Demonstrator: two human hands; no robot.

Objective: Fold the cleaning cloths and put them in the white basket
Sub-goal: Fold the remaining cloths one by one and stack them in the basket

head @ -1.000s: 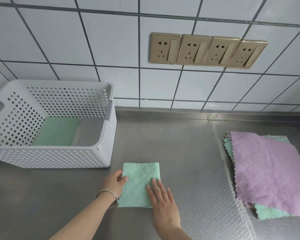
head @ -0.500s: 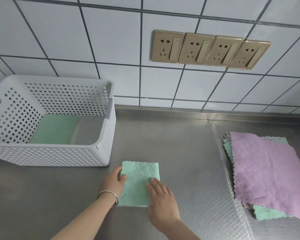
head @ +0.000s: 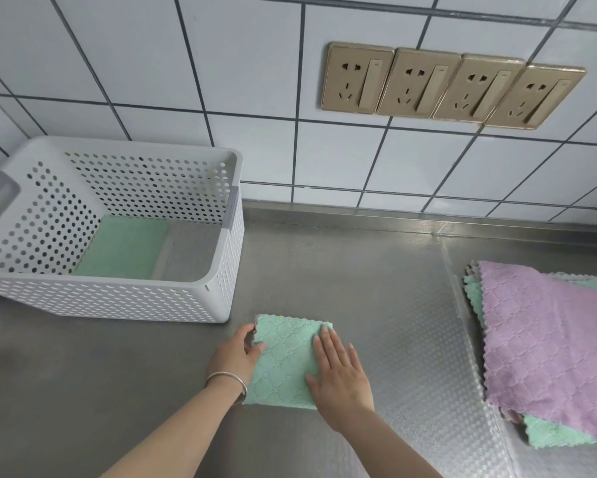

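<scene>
On the steel counter (head: 324, 270), your right hand (head: 341, 377) has flattened, fingers spread, onto the folded green quilted cloth (head: 286, 360); your left hand (head: 236, 355) still pinches its edge beside the white perforated basket (head: 117, 301).

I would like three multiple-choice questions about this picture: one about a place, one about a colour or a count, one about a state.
1. Where is the white basket?
A. to the left of the hands
B. on the purple cloth
C. on the wall

2. What colour is the top cloth of the pile on the right?
A. yellow
B. purple
C. white

3. How is the right hand?
A. lifted in the air
B. inside the basket
C. flat on the green cloth

Answers:
1 A, it stands on the steel counter, left of both hands.
2 B, a purple cloth covers the green ones.
3 C, the palm presses the folded cloth while the left hand grips its left edge.
</scene>
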